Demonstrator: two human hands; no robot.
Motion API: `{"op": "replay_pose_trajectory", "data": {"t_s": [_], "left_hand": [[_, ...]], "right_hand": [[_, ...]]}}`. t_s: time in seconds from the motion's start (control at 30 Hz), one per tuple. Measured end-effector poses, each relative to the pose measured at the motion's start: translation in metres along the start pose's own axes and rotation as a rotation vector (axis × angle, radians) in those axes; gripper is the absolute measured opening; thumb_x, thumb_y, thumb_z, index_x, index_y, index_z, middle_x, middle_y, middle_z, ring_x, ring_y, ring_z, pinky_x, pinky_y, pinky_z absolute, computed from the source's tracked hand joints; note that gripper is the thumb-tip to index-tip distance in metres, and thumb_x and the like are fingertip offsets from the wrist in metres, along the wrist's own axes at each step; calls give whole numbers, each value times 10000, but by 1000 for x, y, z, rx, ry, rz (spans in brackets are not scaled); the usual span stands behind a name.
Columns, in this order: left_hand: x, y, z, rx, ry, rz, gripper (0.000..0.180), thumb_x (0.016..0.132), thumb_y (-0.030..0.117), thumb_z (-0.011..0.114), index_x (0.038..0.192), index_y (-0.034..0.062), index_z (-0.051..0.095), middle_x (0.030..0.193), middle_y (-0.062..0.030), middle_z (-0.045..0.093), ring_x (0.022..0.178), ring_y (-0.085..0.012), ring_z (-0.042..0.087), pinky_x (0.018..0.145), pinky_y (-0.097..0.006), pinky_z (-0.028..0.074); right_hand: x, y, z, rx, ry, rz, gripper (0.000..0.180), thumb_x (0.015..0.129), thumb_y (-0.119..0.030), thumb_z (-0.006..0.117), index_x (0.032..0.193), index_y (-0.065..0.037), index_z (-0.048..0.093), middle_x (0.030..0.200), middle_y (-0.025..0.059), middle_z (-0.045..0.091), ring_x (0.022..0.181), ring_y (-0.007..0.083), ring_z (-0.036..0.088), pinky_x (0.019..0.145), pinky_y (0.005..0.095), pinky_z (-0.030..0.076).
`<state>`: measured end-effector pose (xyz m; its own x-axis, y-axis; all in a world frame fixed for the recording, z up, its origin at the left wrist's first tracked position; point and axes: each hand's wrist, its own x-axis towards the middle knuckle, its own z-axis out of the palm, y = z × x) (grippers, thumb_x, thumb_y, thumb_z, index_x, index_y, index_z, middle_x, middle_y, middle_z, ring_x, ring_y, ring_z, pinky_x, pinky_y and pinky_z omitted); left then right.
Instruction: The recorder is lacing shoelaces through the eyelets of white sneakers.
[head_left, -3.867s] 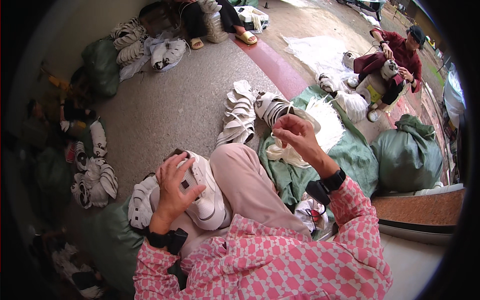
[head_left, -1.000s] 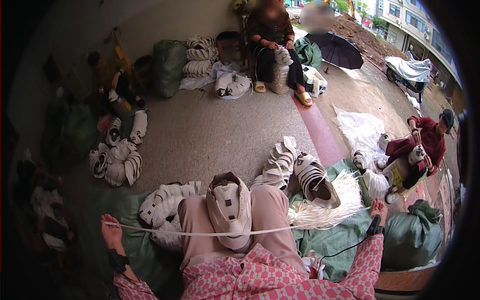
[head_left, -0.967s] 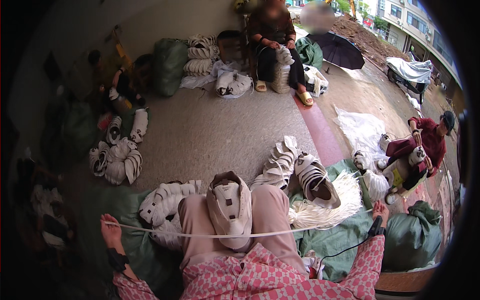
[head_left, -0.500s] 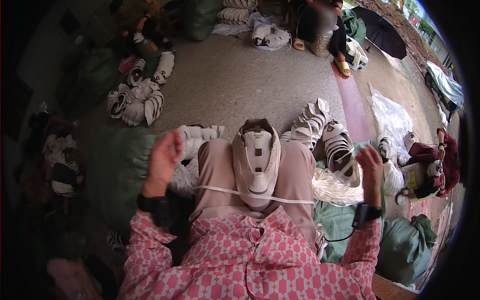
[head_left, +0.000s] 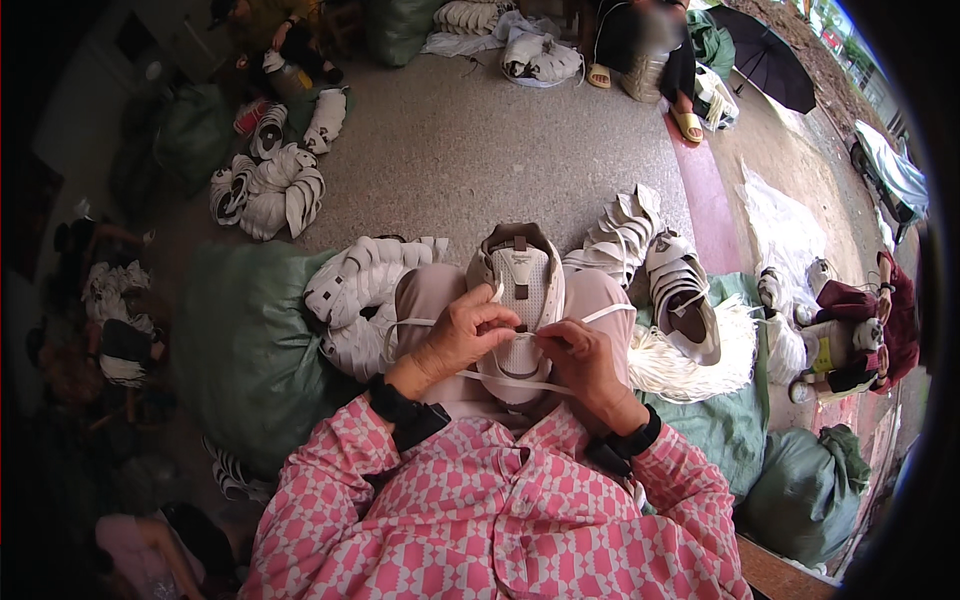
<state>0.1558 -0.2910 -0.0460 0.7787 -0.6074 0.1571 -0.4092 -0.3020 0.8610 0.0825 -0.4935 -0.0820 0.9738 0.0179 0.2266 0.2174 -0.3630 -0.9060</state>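
A beige-white shoe upper point(head_left: 515, 375) rests upright between my knees, its perforated tongue facing up. A thin white shoelace point(head_left: 608, 312) crosses it, with loops lying over both thighs. My left hand point(head_left: 455, 335) is over the left side of the shoe, thumb and fingers pinched together on the lace. On the opposite side, my right hand point(head_left: 585, 365) also pinches the lace, its fingertips close to the left ones above the lower tongue. Fingers partly hide the eyelets there, so I cannot tell whether the lace passes through any.
Stacked shoe uppers point(head_left: 365, 285) lie beside my left knee against a green sack point(head_left: 250, 350). To the right are more uppers point(head_left: 685, 300) and a bundle of white laces point(head_left: 700, 365) on green cloth. Several people sit around, one wearing yellow sandals point(head_left: 687, 125).
Both hands have come inward from wide apart to the shoe and now pinch the lace. The lace, earlier stretched across my thighs, is partly raised into loops.
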Motion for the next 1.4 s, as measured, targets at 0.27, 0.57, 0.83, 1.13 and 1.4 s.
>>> {"op": "replay_pose_trajectory", "data": {"t_s": [0.27, 0.57, 0.83, 1.13, 1.4], "left_hand": [[1, -3, 1, -64, -31, -25, 101, 779, 33, 722, 870, 31, 678, 802, -6, 452, 727, -109, 518, 632, -242, 427], [3, -5, 1, -112, -38, -57, 94, 791, 29, 709, 875, 18, 667, 823, -21, 468, 747, -122, 526, 648, -251, 429], [3, -9, 3, -58, -26, 30, 96, 787, 32, 708, 874, 20, 670, 859, -38, 483, 766, -137, 523, 658, -253, 419], [-2, -10, -1, -20, 8, 51, 145, 765, 50, 737, 899, 55, 682, 823, -25, 447, 699, -131, 492, 607, -250, 415], [-5, -16, -2, 50, 41, 82, 179, 753, 70, 759, 913, 66, 679, 827, -19, 434, 675, -114, 483, 558, -241, 413]], "right_hand": [[1, -9, -1, -38, 14, 11, 81, 819, -14, 638, 896, -19, 613, 837, 128, 615, 739, 295, 637, 645, 334, 499], [7, -10, -3, -180, -72, -165, 109, 814, 1, 587, 917, -34, 587, 843, 129, 567, 747, 334, 599, 635, 392, 490], [11, -22, -3, -461, -179, -272, 166, 784, 8, 557, 946, -32, 552, 860, 120, 531, 779, 322, 580, 654, 410, 485], [12, -28, -8, -322, -119, 15, 121, 854, -78, 604, 963, -47, 560, 872, 137, 574, 789, 345, 609, 635, 406, 490], [16, -23, 3, -473, -175, -201, 144, 867, -68, 563, 1010, -64, 545, 904, 126, 545, 764, 332, 600, 613, 419, 478]]}}
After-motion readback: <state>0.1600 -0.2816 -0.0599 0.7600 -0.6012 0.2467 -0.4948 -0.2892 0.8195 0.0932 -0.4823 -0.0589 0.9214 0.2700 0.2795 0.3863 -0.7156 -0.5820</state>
